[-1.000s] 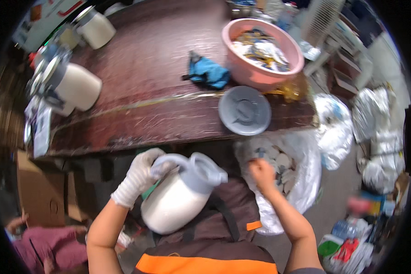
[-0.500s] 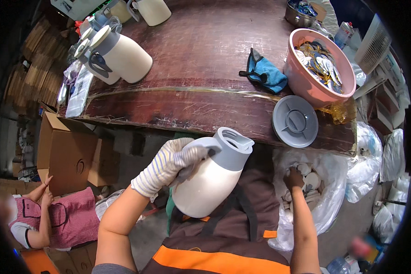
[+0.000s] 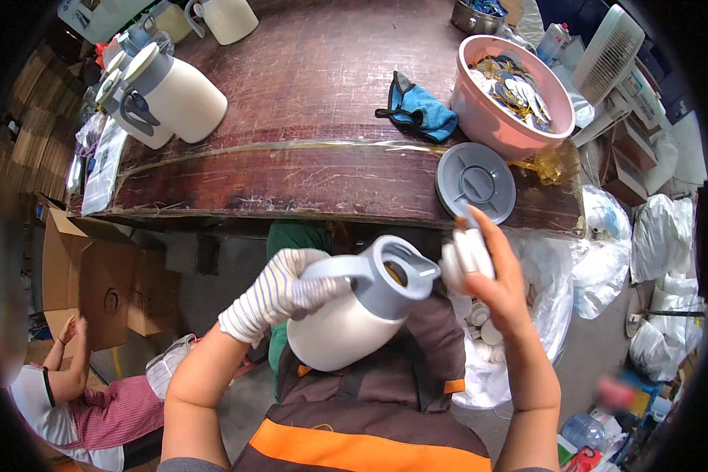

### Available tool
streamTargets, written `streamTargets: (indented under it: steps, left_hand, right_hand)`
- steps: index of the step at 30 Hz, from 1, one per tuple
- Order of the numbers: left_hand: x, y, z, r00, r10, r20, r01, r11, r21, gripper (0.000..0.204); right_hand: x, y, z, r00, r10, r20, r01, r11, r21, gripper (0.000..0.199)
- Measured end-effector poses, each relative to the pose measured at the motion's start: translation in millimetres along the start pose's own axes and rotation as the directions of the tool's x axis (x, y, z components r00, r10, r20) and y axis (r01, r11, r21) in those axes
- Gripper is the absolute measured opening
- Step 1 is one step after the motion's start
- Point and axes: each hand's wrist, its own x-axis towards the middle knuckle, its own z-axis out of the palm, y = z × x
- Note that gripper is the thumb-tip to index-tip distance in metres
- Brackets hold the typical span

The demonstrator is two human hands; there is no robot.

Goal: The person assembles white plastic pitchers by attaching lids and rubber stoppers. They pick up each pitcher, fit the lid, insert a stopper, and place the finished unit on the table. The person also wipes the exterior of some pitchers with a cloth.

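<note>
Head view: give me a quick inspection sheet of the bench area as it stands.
Surface: dark wooden table, worn along its front edge.
Job's things: white jug with a grey top, mouth open; white stopper beside its spout.
Clutter: more jugs at the far left, blue cloth, pink bowl of small parts, grey lid.
Hands: gloved left hand grips the jug's handle; bare right hand holds the stopper.
Cables: nothing seen.
Surroundings: clear bag of white parts, cardboard box, seated person, white sacks.
</note>
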Motion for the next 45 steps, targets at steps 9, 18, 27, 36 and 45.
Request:
streamTargets:
  steps: [9,18,27,36,45]
  left_hand:
    - [-17.1,-36.7,-4.5,0.988,0.141,0.059,-0.144,0.988,0.051,0.024]
    - [57.6,-60.7,1.7,0.927,0.368,0.069,-0.374,0.914,0.156,0.02]
    - [-19.7,-28.1,48.0,0.918,0.395,0.024,-0.299,0.652,0.697,0.057]
    - [41.1,-62.8,-35.5,0.934,0.35,-0.065,-0.341,0.932,0.122,0.033]
    - [3.7,-46.2,2.6,0.84,0.523,-0.142,-0.303,0.67,0.678,0.033]
  right_hand:
    - [13.7,-17.7,56.3,0.764,-0.458,0.455,0.61,0.742,-0.279,0.072]
    - [-5.1,-50.4,105.5,0.444,-0.604,0.662,0.82,0.572,-0.028,0.056]
    - [34.0,29.3,64.5,0.978,0.18,0.102,-0.143,0.944,-0.299,0.075]
    - [26.4,-4.4,69.5,0.701,-0.461,0.544,0.699,0.595,-0.397,0.076]
    - [12.2,-14.3,62.2,0.943,0.218,0.253,-0.054,0.848,-0.528,0.069]
